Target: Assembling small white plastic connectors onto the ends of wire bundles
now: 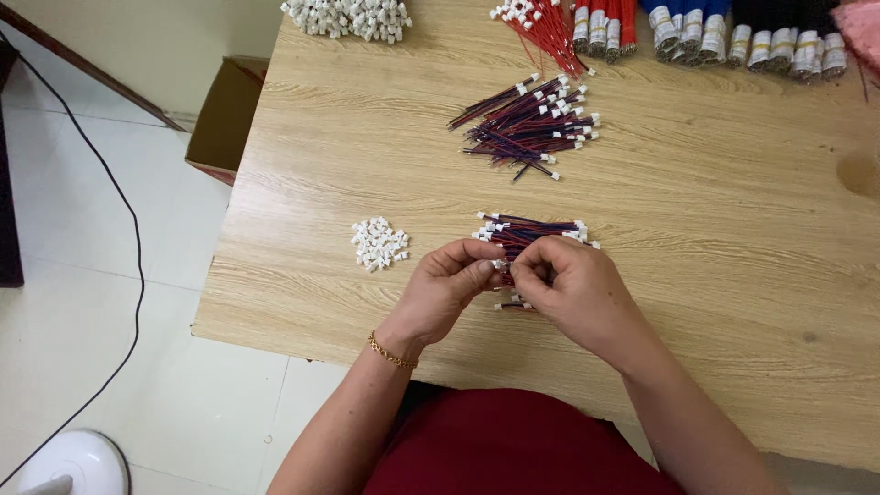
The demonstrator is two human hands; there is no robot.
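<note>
Both hands meet just above the bench's near edge. The left hand has thumb and forefinger pinched on a small white connector, and the right hand comes in from the other side, its fingertips pressed onto the same little piece; whether a wire is already seated in it cannot be told. Directly beyond the knuckles lies a small bundle of red-and-dark wires with white ends, partly hidden under the hands. Left of that, nearer the left edge, sits a little heap of loose white connectors. Toward the middle lies a bigger pile of finished wires. Along the far edge: a mound of white connectors, red wire bundles, and blue and black taped bundles. A cardboard box stands on the floor by the left edge.
</note>
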